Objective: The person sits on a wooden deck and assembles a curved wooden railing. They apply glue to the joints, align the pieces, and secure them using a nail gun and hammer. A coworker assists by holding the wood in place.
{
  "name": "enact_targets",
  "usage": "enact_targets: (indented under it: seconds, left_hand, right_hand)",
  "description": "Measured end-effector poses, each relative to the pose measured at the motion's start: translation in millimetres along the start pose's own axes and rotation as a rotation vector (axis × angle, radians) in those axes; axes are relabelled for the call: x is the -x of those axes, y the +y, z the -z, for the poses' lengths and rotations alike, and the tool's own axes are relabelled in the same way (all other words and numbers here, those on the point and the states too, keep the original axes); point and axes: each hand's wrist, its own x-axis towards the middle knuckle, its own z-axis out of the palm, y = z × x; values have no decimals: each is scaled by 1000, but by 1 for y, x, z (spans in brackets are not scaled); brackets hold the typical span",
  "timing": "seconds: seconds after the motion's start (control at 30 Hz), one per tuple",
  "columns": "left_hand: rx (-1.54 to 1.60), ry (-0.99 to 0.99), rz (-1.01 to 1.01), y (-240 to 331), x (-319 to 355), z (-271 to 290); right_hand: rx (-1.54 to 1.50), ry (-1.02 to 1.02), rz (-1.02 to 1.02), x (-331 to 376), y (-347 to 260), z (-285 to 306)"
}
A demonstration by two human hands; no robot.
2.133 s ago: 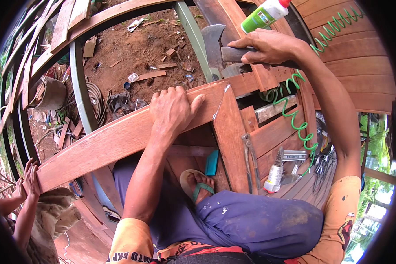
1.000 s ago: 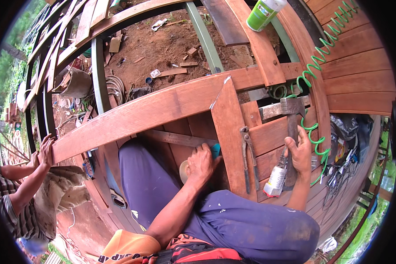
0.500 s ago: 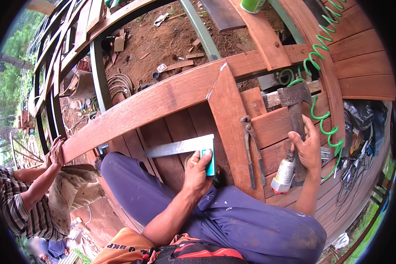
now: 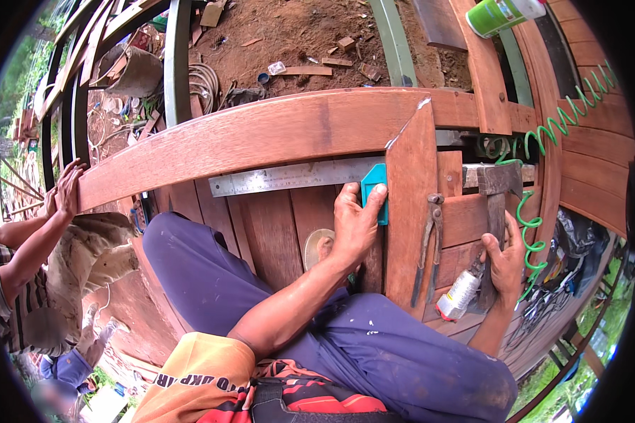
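My left hand point(image 4: 356, 225) is closed round the teal handle point(image 4: 375, 192) of a try square. Its metal blade point(image 4: 289, 176) points left along the near edge of a long reddish-brown board point(image 4: 261, 134), and the handle lies beside the left edge of a shorter board point(image 4: 410, 211) meeting it at a mitred corner. My right hand point(image 4: 504, 264) has its thumb and fingers about the dark handle of a hatchet point(image 4: 499, 182), head away from me. Near its handle is a whitish bottle point(image 4: 461, 292) with a red end. Pincers point(image 4: 429, 243) lie on boards to the left.
At far left, another person's hands point(image 4: 67, 189) rest on the long board's end. A coiled green hose point(image 4: 533, 247) runs down the right side. A green-and-white can point(image 4: 501, 15) stands at upper right. Beyond the long board are metal joists point(image 4: 395, 49) over bare soil.
My left hand has pushed the square forward and right, bringing its blade up along the long board and its handle against the shorter one. My right hand stays at the hatchet. The view has shifted.
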Motion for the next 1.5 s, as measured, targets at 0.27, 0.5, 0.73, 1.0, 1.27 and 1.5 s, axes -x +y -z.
enact_targets:
  seconds: [0.27,0.5,0.73,1.0,1.27,1.5]
  left_hand:
    - [-78,27,-93,2,-9,-4]
    - [-178,83,-125,-2,-5,-6]
    - [-263,121,-224,-2,-5,-10]
    - [-334,152,-187,7,0,-12]
    - [-303,135,-222,5,-2,-10]
    - [-279,164,-235,4,-2,-10]
  right_hand:
    - [69,5,-57,-4,-9,-5]
    - [143,56,0,-3,14,6]
    - [164,41,-40,-4,11,5]
    - [178,49,-42,-4,13,6]
    - [172,35,-33,-5,15,8]
    - [221,43,-26,-2,6,0]
